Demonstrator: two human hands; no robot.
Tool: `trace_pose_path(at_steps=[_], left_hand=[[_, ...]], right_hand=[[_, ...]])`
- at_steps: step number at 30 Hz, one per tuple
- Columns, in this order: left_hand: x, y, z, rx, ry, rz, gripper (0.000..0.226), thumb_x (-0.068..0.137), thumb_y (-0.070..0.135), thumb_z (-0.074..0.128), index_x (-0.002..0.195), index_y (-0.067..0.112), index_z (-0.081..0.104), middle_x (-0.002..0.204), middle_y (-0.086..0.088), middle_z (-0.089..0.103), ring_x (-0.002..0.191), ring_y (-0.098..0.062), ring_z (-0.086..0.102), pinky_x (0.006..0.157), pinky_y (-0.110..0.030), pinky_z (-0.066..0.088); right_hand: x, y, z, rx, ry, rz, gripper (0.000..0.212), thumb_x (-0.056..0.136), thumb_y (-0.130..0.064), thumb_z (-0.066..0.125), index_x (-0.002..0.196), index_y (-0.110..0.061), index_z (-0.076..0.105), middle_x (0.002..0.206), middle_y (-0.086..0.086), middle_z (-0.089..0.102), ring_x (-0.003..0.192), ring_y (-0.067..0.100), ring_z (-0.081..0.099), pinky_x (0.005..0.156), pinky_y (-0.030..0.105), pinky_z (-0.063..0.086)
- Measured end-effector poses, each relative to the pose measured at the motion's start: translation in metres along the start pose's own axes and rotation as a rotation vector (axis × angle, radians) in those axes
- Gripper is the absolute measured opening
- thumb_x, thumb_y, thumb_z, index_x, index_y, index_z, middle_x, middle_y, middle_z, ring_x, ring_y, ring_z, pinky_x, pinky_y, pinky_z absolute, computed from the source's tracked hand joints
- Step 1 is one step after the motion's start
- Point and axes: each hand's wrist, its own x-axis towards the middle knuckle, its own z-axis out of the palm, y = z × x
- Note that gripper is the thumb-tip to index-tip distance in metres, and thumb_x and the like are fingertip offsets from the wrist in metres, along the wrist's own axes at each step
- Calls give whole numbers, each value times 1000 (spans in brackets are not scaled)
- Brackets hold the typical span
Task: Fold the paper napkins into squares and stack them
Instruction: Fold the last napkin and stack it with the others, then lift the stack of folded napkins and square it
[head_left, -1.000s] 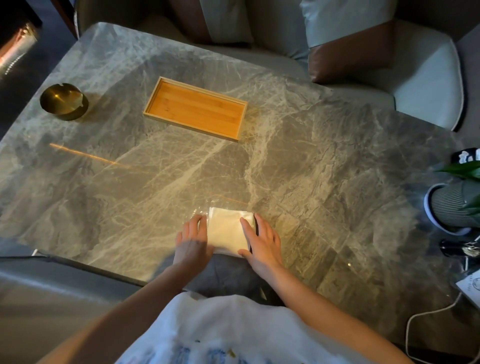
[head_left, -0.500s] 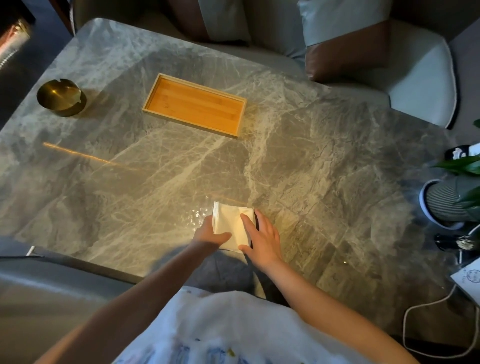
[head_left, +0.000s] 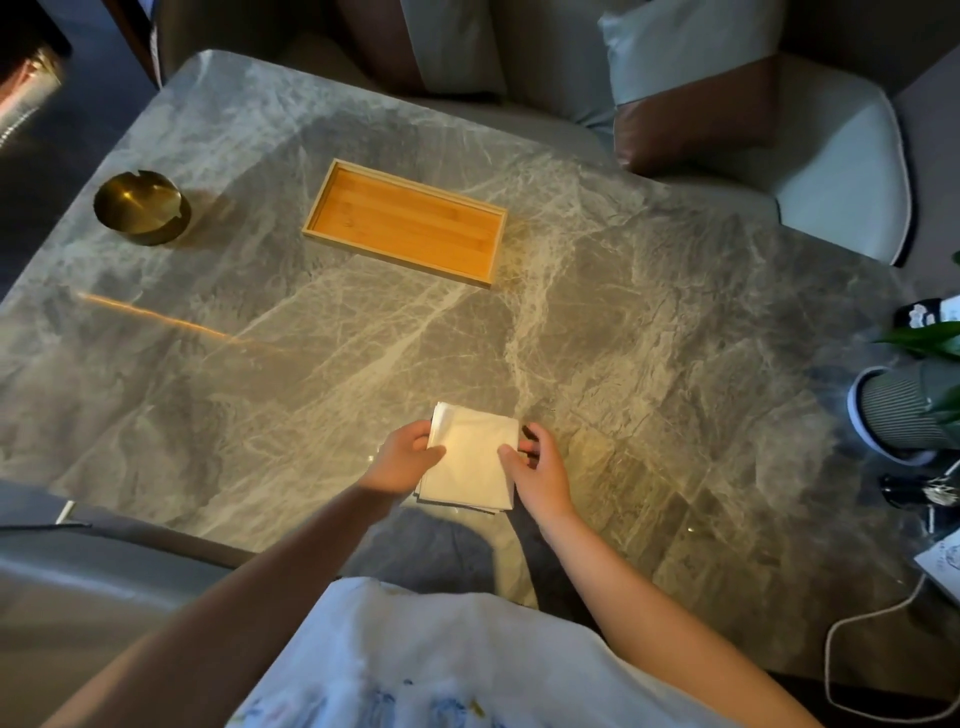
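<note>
A small stack of white folded paper napkins (head_left: 470, 460) lies near the front edge of the grey marble table (head_left: 649, 338). My left hand (head_left: 402, 460) grips the stack's left edge, thumb on top and fingers curled at its side. My right hand (head_left: 537, 467) pinches the right edge, thumb on the top napkin and fingers behind the stack. The layered edges show at the far left corner and along the near edge.
An empty wooden tray (head_left: 405, 223) sits at the middle back of the table. A brass ashtray (head_left: 143, 208) stands far left. A ribbed plant pot (head_left: 898, 410), dark small items and a white cable (head_left: 852, 639) crowd the right edge. Chairs stand behind the table.
Both hands went from lying flat on the napkins to gripping the stack at its left and right edges. The stack looks slightly raised and squared.
</note>
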Motion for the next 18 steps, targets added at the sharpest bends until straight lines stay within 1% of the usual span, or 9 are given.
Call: trace_pose_path(at_steps=[1,3,5,8,11,12,13,15,18], left_hand=[[-1,3,-5,-28,-16,1,29,89,-10,47,116,-5,56,92,-11,64,65,-6,62,55,-12,47],[0,12,-17,-87,-40,8,30,90,-9,46,118,-1,55,95,-11,64,64,-4,65,54,-12,48],[2,21,-28,-134,-73,15,30,91,-6,45,118,4,55,94,-8,67,65,0,66,53,-12,49],[10,35,-42,-192,-116,36,31,92,-4,46,119,7,56,96,-5,69,71,-5,69,53,-15,50],[22,51,-52,-226,-146,67,32,92,-2,47,118,12,58,98,-3,72,79,-9,70,58,-18,54],[25,57,-55,-221,-156,74,32,92,-1,47,117,14,59,100,-3,72,82,-11,70,61,-20,55],[29,62,-57,-211,-159,78,31,92,-1,47,117,15,59,103,-4,72,84,-13,70,64,-22,56],[37,71,-62,-166,-150,92,31,92,-3,46,118,11,57,103,-7,70,82,-11,70,64,-22,56],[51,83,-66,-74,-60,115,31,90,-8,45,117,3,56,97,-10,67,73,-10,68,53,-13,50]], right_hand=[[2,-5,3,98,-23,83,35,90,-19,63,124,-15,54,116,6,63,93,9,62,69,14,48],[6,-12,6,271,-97,235,21,91,-22,63,110,-13,62,108,10,69,90,16,66,70,22,52],[10,-21,3,406,-194,351,26,91,-28,62,112,-14,63,104,6,71,91,16,67,72,28,54],[20,-30,-4,478,-341,441,37,85,-42,64,114,-20,63,106,0,70,96,15,68,79,34,58],[28,-37,-3,548,-477,501,53,75,-52,64,115,-18,61,112,6,69,107,23,64,95,43,52],[31,-40,-1,599,-498,509,56,73,-53,64,116,-17,62,114,8,69,108,25,64,96,46,51],[34,-44,2,657,-493,506,56,73,-53,65,116,-17,62,112,9,70,106,25,65,91,45,55],[44,-53,9,705,-436,456,44,81,-47,64,113,-17,64,101,7,74,90,19,71,73,38,61],[62,-68,17,432,-266,258,9,90,-23,63,94,-16,67,76,2,70,65,13,63,59,26,51]])
